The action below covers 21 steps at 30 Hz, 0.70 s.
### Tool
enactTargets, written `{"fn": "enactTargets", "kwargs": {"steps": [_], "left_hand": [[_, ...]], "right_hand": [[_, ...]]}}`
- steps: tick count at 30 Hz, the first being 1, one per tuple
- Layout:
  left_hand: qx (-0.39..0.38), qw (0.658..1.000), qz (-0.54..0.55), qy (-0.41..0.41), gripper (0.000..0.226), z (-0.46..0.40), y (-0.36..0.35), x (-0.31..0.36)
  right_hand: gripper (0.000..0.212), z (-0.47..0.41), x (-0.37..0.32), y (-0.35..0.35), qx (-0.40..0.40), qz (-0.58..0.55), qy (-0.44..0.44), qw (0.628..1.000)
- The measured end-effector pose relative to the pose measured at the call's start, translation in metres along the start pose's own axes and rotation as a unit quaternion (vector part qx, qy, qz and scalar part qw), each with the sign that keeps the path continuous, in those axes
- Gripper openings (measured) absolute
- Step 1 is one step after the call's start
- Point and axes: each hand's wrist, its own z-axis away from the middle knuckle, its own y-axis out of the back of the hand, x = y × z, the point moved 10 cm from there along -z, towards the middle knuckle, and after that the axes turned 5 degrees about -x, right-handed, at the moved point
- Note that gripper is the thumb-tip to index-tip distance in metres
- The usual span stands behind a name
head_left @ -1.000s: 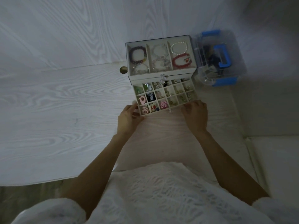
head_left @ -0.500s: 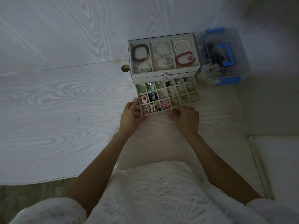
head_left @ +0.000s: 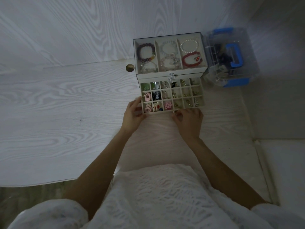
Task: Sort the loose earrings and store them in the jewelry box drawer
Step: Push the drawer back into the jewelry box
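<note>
A white jewelry box (head_left: 170, 74) stands at the back of the desk, its top tray holding bead bracelets. Its drawer (head_left: 203, 96) is pulled out toward me and is divided into small compartments. These hold earrings, among them a pink flower earring (head_left: 168, 105), pink hoops (head_left: 147, 96) and small gold pieces. My left hand (head_left: 132, 116) grips the drawer's front left corner, thumb on the side wall. My right hand (head_left: 189, 121) sits at the middle of the drawer's front edge, fingertips pinching the small shiny drawer knob (head_left: 173, 112).
A clear plastic case with blue handle and latches (head_left: 234, 57) sits right of the jewelry box, against the wall. A round cable hole (head_left: 129, 68) lies left of the box. The white wood-grain desk (head_left: 66, 104) spreads to the left; my lap in white fabric fills the foreground.
My right hand slid from the drawer's front right corner to the middle of its front edge and closed its fingertips on the knob. My left hand stayed at the left corner.
</note>
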Motion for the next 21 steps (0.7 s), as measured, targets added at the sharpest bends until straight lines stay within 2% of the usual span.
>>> {"fn": "enactTargets", "kwargs": {"steps": [4,12,15,18,21], "left_hand": [[0.031,0.999,0.025,0.01,0.064,-0.017,0.012,0.006],[0.092,0.991,-0.098,0.002,0.072,-0.057,0.031,0.018],[0.105,0.986,-0.124,-0.022,0.056,-0.067,0.034,0.027],[0.155,0.973,-0.17,-0.019,0.036,-0.07,0.041,0.036],[0.194,0.957,-0.217,-0.003,0.03,-0.066,0.048,0.046]], "right_hand": [[0.017,-0.011,-0.013,-0.003,-0.001,-0.001,0.013,1.0],[0.014,-0.05,-0.024,0.009,0.023,0.049,0.024,0.998],[0.021,-0.061,-0.032,0.011,0.023,0.063,0.045,0.997],[0.035,-0.07,-0.035,0.007,0.009,0.072,0.058,0.996],[0.045,-0.074,-0.036,0.003,-0.014,0.077,0.054,0.996]]}}
